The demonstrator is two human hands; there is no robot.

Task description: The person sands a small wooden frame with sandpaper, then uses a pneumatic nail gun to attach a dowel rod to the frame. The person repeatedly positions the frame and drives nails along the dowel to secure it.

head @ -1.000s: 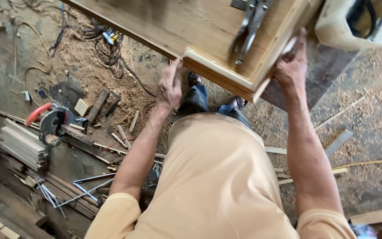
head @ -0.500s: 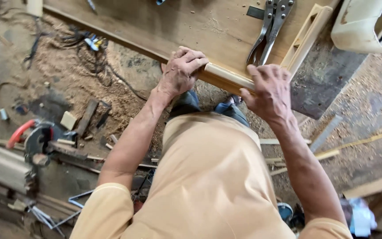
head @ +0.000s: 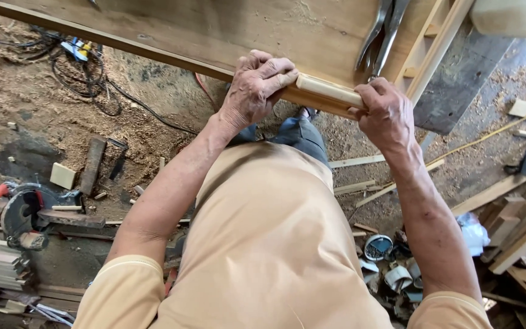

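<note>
left hand [head: 257,88]: grasping pale rounded wooden moulding strip [head: 327,91] | right hand [head: 385,113]: grasping same strip | place: wooden table [head: 214,30] edge, upper centre

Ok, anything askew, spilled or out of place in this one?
Sawdust and offcuts litter the floor, and a red-handled circular saw lies among them. Both hands, left hand and right hand, grip the rounded pale wooden strip squarely.

bright, even daylight across the scene; soft shadow falls beneath the workbench [head: 226,24] onto the sawdust floor [head: 38,103]. mild glare on the far-right pale container [head: 509,15]. sharp focus, slight wide-angle stretching at edges.
</note>
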